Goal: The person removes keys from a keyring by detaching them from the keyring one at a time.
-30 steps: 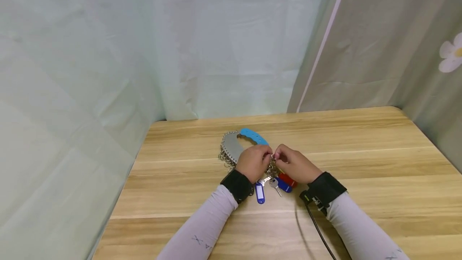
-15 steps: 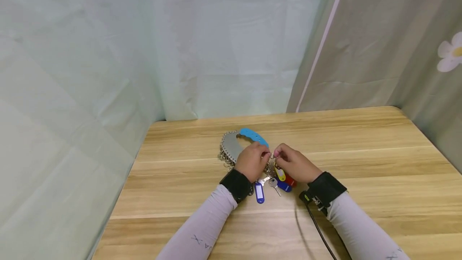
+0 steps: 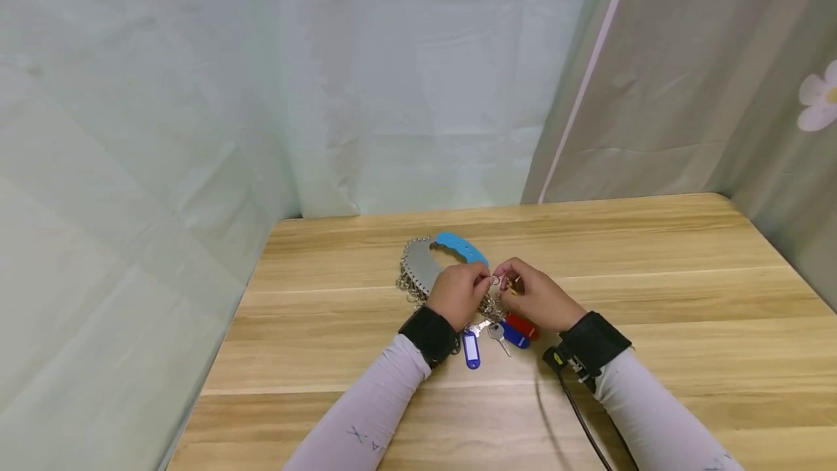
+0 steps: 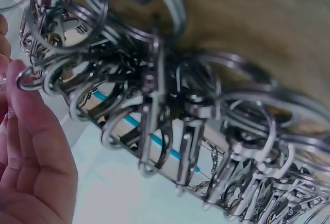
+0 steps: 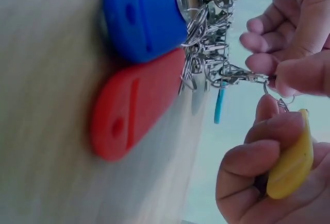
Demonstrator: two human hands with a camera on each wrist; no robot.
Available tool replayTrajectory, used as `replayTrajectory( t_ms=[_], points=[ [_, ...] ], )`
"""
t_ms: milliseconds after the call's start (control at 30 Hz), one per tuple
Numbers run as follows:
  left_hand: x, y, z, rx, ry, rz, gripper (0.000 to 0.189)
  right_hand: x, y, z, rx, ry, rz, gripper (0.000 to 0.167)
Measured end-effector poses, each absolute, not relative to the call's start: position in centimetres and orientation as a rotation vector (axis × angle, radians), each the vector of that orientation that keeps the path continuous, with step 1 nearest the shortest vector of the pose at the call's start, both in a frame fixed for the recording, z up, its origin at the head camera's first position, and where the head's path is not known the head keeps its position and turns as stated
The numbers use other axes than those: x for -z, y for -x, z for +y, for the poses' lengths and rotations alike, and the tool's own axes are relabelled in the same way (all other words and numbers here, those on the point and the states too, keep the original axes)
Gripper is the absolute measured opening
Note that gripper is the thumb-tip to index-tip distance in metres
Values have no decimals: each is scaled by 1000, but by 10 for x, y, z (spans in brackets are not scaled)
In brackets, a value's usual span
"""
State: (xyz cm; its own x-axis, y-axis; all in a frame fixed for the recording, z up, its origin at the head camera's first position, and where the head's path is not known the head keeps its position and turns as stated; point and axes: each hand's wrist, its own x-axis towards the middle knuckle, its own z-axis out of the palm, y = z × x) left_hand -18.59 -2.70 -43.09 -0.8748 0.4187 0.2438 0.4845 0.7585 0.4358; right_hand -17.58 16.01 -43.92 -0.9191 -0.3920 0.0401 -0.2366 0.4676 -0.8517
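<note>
Left fingers [image 5: 304, 76] pinch a clasp [image 5: 255, 78], seemingly steadying it; right fingers [image 5: 247, 158] grip a yellow tag [image 5: 293, 163], short of the far edge of the tabletop [image 3: 654, 238].

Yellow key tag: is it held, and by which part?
The right hand holds the yellow key tag, fingers curled against the part near the metal ring.
</note>
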Motion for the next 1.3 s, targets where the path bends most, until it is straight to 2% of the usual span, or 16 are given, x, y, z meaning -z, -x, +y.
replayTrajectory(
  t_ms=[133,500,933,1300],
  points=[
    [430,186,-28,771,753,-2827,10,439,177,160,1377,592,2644,26],
    [427,183,-27,709,800,-2801,8,436,176,157,1228,613,2793,9],
    [428,181,-29,797,761,-2686,15,429,170,155,1311,578,2673,7],
    [424,183,-31,881,696,-2698,5,431,168,157,1291,636,2721,11]
  ],
)
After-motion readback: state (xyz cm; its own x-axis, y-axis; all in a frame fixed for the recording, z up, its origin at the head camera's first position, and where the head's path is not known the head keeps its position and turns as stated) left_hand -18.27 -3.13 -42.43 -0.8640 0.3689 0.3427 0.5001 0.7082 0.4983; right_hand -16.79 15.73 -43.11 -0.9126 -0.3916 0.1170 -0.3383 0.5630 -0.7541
